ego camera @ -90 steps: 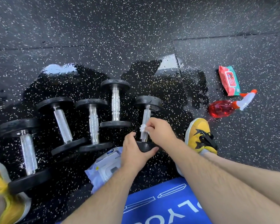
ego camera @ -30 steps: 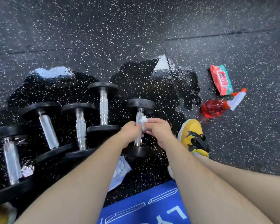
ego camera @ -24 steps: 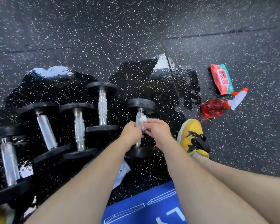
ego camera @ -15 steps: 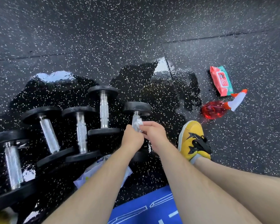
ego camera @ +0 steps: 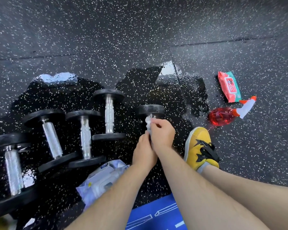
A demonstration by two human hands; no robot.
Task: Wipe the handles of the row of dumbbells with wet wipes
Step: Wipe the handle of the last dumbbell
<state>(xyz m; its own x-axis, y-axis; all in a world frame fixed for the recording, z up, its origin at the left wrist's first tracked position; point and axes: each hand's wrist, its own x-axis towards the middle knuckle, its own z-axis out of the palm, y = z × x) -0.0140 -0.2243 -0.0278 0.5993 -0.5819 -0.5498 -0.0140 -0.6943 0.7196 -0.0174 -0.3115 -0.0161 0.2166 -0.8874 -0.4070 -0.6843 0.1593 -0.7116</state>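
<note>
Several black dumbbells with silver knurled handles lie in a row on the wet speckled floor. The rightmost dumbbell (ego camera: 150, 110) shows only its far head; my hands cover its handle. My right hand (ego camera: 162, 135) pinches a crumpled white wet wipe (ego camera: 148, 122) against the top of that handle. My left hand (ego camera: 144, 153) grips the lower part of the same dumbbell, its fingers hidden below. To the left lie a dumbbell (ego camera: 109, 116) set farther back, another (ego camera: 85, 138), a tilted one (ego camera: 51, 139) and the leftmost one (ego camera: 13, 171).
A white wipes pack (ego camera: 100, 180) lies under my left forearm. A red and green wipes pack (ego camera: 229, 86) and a red spray bottle (ego camera: 223, 116) lie at right. My yellow shoe (ego camera: 199, 146) is beside the hands. A blue mat (ego camera: 156, 214) is at bottom.
Over the last second my right hand has slid the wipe up the handle toward the far head. My left hand stays low on the dumbbell.
</note>
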